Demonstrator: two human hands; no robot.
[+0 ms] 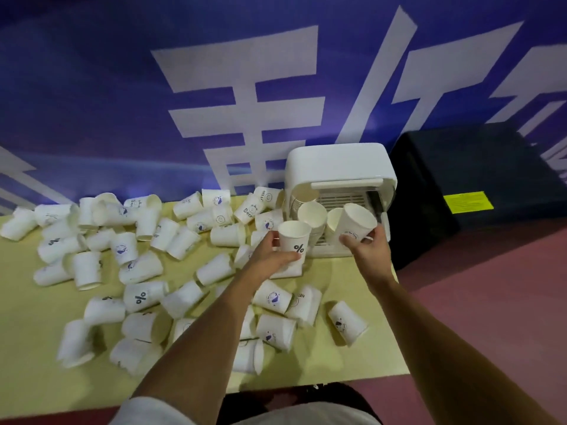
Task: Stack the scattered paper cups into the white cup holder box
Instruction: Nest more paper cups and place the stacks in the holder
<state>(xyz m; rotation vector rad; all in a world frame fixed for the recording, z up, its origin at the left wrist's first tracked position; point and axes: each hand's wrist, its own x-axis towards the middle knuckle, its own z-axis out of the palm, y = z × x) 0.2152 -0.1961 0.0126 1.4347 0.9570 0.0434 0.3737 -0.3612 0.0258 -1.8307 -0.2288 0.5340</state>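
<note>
Two cups held at the mouth of the white cup holder box (337,162).

The left hand (273,253) was curled round an upright cup with a percent mark (294,239), just in front of the box. The right hand (366,245) pinched a second cup (356,220) near its base, tilted at the open front, probably so it could be lined up with the stacks (311,214) already nested inside. Most scattered cups (141,268) lay on their sides across the yellow table (30,317), left of and in front of the box, so much of the job looked undone.
</note>
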